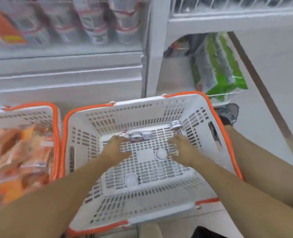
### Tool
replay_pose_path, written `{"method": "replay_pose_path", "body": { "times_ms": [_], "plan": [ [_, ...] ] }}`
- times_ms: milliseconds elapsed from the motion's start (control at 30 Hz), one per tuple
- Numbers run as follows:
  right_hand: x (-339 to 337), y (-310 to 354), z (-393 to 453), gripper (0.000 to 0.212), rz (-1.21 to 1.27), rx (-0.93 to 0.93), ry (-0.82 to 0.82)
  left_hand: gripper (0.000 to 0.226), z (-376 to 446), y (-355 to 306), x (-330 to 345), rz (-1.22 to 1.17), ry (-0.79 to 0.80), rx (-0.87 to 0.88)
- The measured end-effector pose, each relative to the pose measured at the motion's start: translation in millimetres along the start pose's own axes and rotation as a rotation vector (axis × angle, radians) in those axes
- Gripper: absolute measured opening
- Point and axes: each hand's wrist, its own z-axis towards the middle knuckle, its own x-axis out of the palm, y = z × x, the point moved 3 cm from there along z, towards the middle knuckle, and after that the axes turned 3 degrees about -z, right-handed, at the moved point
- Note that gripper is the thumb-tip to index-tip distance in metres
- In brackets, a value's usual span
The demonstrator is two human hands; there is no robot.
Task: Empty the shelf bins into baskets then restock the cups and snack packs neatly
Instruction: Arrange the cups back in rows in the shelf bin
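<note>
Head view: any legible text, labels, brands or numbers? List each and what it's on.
None can be read.
Cup in the basket's far right corner: dark print on its label, too blurred.
Cup by the left hand: label blurred.
Stacked cups on the shelf: red and dark print, smeared.
Green packs: round red mark, unreadable.
Orange snack packs: pale labels, blurred.

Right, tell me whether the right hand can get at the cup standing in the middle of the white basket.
Probably yes. The right hand is already inside the white basket, just beside that cup, and nothing lies between them or over it.
</note>
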Motion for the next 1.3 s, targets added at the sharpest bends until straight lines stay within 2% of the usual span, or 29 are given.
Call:
{"method": "replay_pose_path", "body": {
  "times_ms": [67,133,233,267,333,400,500,633,767,867,933,1033,1100,1200,1300],
  "plan": [
    [4.3,-12.4,10.5,0.082,-0.020,0.003,-0.063,0.069,14.2,5.7,17.5,-0.019,-0.023,-0.004],
    [6.2,-15.7,21.5,0.094,-0.038,0.009,-0.099,0.075,28.0,4.2,26.8,-0.013,-0.102,0.026],
    [12.4,-4.1,34.9,0.096,-0.138,0.006,-0.087,0.065,43.9,-3.3,25.3,-0.034,-0.381,0.099],
    [18.0,4.4,38.8,0.095,-0.160,-0.038,-0.063,0.064,49.3,-4.6,24.6,-0.029,-0.422,0.092],
    [33.7,23.1,44.3,0.089,-0.249,-0.119,-0.002,0.061,59.2,-0.6,27.2,0.051,-0.355,0.013],
    [47.0,38.3,47.8,0.074,-0.385,-0.138,0.047,0.049,62.5,12.1,31.9,0.119,-0.273,-0.060],
    [54.6,45.7,50.0,0.055,-0.452,-0.130,0.087,0.031,55.7,30.9,33.0,-0.044,-0.280,-0.061],
    [47.7,34.2,50.4,0.035,-0.179,-0.122,0.033,0.025,44.5,37.3,27.9,-0.325,-0.273,-0.095],
    [11.0,40.3,47.6,0.023,0.368,-0.068,-0.249,0.031,35.3,31.2,26.9,-0.524,-0.296,-0.138],
    [-9.8,45.1,59.3,0.030,0.694,-0.030,-0.445,0.050,37.6,16.6,22.4,-0.508,-0.311,-0.110],
    [-11.5,47.8,69.5,0.037,0.704,-0.039,-0.503,0.066,44.7,6.8,23.0,-0.424,-0.254,-0.048],
    [1.4,51.5,77.2,0.042,0.623,-0.056,-0.462,0.081,60.2,-3.1,30.0,-0.190,-0.124,0.024],
    [9.1,51.9,78.4,0.041,0.571,-0.036,-0.364,0.073,65.4,-8.1,34.7,-0.148,-0.074,0.033],
    [20.6,49.1,78.3,0.033,0.483,0.001,-0.235,0.053,68.9,-8.6,41.2,-0.147,-0.103,0.078],
    [28.8,49.5,77.0,0.033,0.493,-0.009,-0.267,0.052,71.3,-3.1,49.6,-0.094,-0.095,0.103]
  ]
}}
